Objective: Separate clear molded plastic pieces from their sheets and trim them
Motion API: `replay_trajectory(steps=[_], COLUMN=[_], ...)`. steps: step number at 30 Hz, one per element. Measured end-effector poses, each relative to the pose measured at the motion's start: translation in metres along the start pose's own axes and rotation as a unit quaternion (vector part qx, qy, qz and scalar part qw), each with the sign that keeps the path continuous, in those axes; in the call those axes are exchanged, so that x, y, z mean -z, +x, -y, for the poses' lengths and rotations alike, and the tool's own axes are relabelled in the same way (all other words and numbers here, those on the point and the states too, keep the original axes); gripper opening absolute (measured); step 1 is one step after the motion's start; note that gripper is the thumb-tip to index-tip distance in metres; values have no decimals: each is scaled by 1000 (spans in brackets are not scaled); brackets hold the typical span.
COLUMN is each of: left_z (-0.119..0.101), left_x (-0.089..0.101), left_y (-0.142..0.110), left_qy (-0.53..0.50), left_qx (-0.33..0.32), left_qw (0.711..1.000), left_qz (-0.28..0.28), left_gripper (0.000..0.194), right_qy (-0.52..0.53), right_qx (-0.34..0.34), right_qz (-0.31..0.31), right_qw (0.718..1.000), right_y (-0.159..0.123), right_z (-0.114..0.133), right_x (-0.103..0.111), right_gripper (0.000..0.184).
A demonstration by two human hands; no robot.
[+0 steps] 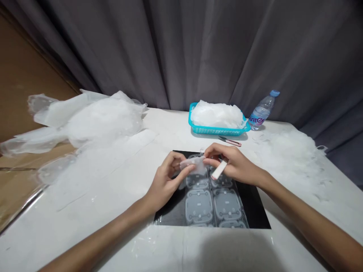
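Over the middle of the table, my left hand (172, 179) pinches a small, soft, translucent white piece (193, 163) between thumb and fingers. At the right end of the same piece, my right hand (231, 160) has its thumb and forefinger closed. A white, flat, stick-like tool (219, 170) with a reddish tip is tucked in the right palm; its kind cannot be made out. Beneath both hands, a sheet of clear moulded squares with rounded corners (199, 206) lies on a black mat (256, 211). The hands partly cover its upper rows.
Behind the hands is a turquoise basket (218, 131) filled with white, filmy pieces. Pink-handled snips (231, 141) lie before it, and a water bottle (262, 111) stands beside it. Translucent white pieces are heaped at left (104, 117) and right (292, 155). A grey curtain (193, 49) hangs behind.
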State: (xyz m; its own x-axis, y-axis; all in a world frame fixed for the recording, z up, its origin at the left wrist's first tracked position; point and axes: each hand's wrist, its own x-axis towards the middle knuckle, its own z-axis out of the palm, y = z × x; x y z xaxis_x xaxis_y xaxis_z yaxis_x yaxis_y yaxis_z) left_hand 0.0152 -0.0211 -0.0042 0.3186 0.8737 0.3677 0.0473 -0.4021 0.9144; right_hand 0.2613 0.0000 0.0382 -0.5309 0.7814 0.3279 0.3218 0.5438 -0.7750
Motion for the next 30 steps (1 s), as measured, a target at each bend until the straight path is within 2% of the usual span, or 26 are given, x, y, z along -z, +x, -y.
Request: replay_trajectory(steps=[2,5,8,17,26,30], left_z=[-2,0,4,6,7,7], left_x=[-5,-7,-5,-5,-5,-6], left_y=[2,4,5,7,6,6], left_qy=[-119,-193,-198,-203,-150,-131], left_qx=[106,163,170,189,196,196], left_qw=[987,967,965,961,969,972], left_qz=[12,19,19,22,28,21], left_gripper=[20,29,31,33,33,35], right_qy=[73,152,177,162,182,188], right_qx=[-69,-143,-178,-153,-157,-169], right_qz=[-10,0,17,22,-37,-9], right_qw=[995,978,968,975,970,967], right_y=[1,2,5,9,10,9], right_z=[-4,-10,-14,-21,-33,-29], right_x=[-6,-10,-9,-1,-12,-14], right_gripper=[13,26,34,36,40,39])
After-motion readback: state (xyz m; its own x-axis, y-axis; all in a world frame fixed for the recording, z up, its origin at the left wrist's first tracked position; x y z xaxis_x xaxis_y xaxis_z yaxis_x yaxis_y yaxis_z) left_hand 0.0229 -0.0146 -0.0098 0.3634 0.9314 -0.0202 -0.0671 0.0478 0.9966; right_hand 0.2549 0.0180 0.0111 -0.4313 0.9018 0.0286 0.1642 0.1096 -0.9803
